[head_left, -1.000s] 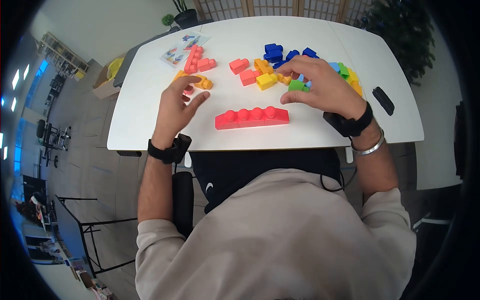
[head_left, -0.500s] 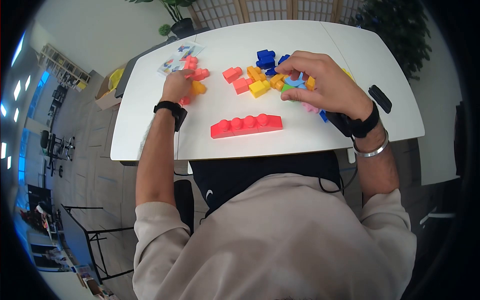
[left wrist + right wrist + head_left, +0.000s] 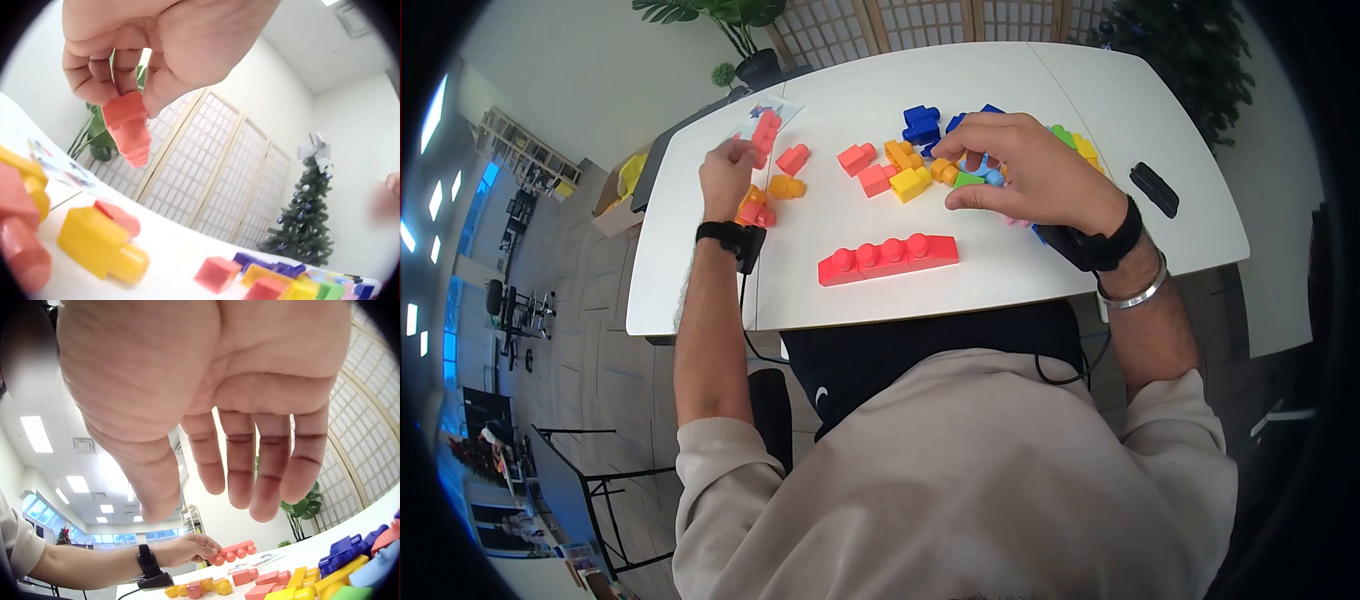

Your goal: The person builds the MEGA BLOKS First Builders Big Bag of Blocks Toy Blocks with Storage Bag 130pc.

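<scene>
My left hand (image 3: 728, 180) pinches one end of a long red toy building block (image 3: 766, 134) between thumb and fingers. In the left wrist view this block (image 3: 128, 128) hangs from the fingertips above the table, seen end-on. The right wrist view shows its row of studs (image 3: 237, 552) pointing downward. Below and beside the left hand lie orange blocks (image 3: 786, 187) and red blocks (image 3: 793, 158). My right hand (image 3: 1045, 175) hovers above the mixed blocks on the right, fingers loosely bent and thumb apart, holding nothing. A long red block (image 3: 888, 260) with a row of studs lies near the front edge.
Red, yellow (image 3: 911, 184), orange and blue blocks (image 3: 921, 124) cluster on the white table (image 3: 1000, 280) in front of the right hand, which hides part of them. A printed sheet (image 3: 776, 112) lies at the back left. A black object (image 3: 1154, 190) rests at the right.
My left hand has reached away to the back left, taken hold of the long red block there and lifted it. The right hand stays over the right-hand blocks, and the head view has shifted slightly.
</scene>
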A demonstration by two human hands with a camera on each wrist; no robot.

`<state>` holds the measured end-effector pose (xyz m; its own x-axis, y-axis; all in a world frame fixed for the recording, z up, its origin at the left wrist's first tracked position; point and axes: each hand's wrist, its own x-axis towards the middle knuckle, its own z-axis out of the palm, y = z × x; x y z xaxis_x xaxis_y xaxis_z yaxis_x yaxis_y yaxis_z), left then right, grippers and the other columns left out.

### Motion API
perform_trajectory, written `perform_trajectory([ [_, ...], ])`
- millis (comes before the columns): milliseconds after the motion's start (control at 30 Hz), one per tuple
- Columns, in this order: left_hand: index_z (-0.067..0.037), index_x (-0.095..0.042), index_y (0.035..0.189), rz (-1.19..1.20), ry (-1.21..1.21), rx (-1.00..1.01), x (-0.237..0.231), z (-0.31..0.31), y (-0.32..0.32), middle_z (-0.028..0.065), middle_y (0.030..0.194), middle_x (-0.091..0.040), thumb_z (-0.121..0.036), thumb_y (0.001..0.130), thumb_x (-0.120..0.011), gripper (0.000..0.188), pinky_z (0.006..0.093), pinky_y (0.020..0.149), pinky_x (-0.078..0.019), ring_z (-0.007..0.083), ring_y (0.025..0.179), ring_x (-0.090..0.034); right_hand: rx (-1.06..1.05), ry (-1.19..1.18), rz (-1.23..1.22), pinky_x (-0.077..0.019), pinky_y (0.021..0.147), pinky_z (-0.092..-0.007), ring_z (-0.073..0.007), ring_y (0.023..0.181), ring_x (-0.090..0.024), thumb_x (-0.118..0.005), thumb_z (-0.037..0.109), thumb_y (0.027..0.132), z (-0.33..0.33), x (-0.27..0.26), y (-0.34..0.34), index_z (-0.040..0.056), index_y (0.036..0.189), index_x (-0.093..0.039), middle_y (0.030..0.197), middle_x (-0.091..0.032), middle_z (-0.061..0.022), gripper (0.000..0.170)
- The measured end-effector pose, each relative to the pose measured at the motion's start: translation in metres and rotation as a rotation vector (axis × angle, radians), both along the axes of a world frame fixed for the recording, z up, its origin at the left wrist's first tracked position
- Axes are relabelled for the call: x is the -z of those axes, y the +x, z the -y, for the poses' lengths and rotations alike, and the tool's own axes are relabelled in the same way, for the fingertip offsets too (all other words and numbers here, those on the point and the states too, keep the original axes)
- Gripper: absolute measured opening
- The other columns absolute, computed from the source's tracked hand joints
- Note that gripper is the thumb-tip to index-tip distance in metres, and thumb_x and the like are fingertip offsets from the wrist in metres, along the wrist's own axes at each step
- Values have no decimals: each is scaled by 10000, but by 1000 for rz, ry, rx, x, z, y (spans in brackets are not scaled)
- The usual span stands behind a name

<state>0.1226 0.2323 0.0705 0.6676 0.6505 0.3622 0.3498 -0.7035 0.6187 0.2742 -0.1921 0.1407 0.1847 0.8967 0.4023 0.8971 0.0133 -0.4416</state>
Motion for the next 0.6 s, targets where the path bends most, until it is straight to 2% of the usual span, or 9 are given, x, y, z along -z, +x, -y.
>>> perform_trajectory([
  [100, -12, -788, 1173, 153, 3, 89, -22, 12, -15, 72, 965, -823, -134, 1046, -667, 214, 309, 827, -588, 145, 860, -737, 21, -5, 13, -599, 900, -368, -274, 996, -745, -906, 300, 891, -3, 4, -3, -10, 1198, -749, 1095, -752, -145, 464],
  [167, -17, -753, 1261, 201, -112, 187, -43, 39, -31, 22, 1058, -785, -128, 1108, -633, 224, 279, 903, -576, 95, 972, -719, 19, -5, 34, -600, 905, -372, -276, 1025, -738, -911, 289, 881, -6, 6, -3, 6, 1238, -739, 1136, -736, -142, 486],
  [200, -23, -732, 1290, 209, -187, 248, -52, 52, -38, 36, 1130, -770, -102, 1066, -711, 239, 299, 940, -582, 99, 1014, -698, 15, -7, 57, -600, 911, -376, -278, 1054, -731, -917, 277, 871, -7, 8, -5, 22, 1277, -729, 1177, -719, -139, 515],
  [233, -23, -732, 1290, 206, -194, 247, -63, 75, -47, 36, 1130, -770, -102, 1066, -711, 239, 299, 940, -582, 99, 1014, -698, 15, -14, 54, -600, 911, -376, -278, 1054, -731, -917, 277, 871, -9, 12, -7, 22, 1277, -729, 1177, -719, -139, 515],
  [300, -12, -673, 1274, 175, -96, 360, -80, 123, -63, 41, 1166, -716, -13, 967, -821, 341, 303, 954, -587, 101, 1058, -670, -18, 248, 97, -612, 910, -386, -293, 1114, -711, -936, 207, 831, -16, 22, -11, 91, 1387, -688, 1314, -651, -123, 621],
  [333, -12, -673, 1274, 174, -107, 354, -78, 133, -69, 41, 1166, -716, -13, 967, -821, 341, 303, 954, -587, 101, 1058, -670, -24, 237, 92, -612, 910, -386, -293, 1114, -711, -936, 207, 831, -18, 23, -14, 91, 1387, -688, 1314, -651, -123, 621],
  [400, -25, -602, 1250, 227, -276, 559, -73, 149, -82, 42, 1192, -647, 66, 861, -894, 495, 293, 956, -587, 109, 1102, -650, 23, 369, 119, -622, 903, -393, -309, 1146, -699, -943, 137, 796, -24, 27, -21, 160, 1461, -643, 1390, -585, -108, 730],
  [533, -43, -605, 1254, 95, -623, 647, -75, 183, -97, 42, 1191, -669, 9, 910, -878, 443, 307, 994, -581, 132, 1133, -662, -54, 413, 74, -631, 883, -392, -316, 1103, -708, -948, 96, 773, -28, 25, -32, 150, 1362, -692, 1382, -575, -102, 644],
  [600, -41, -610, 1267, 89, -646, 645, -74, 185, -96, 46, 1198, -676, -27, 936, -865, 418, 315, 990, -585, 132, 1141, -663, -152, 457, 121, -624, 845, -383, -296, 1024, -716, -941, 112, 789, -31, 29, -31, 93, 1246, -715, 1290, -618, -104, 510],
])
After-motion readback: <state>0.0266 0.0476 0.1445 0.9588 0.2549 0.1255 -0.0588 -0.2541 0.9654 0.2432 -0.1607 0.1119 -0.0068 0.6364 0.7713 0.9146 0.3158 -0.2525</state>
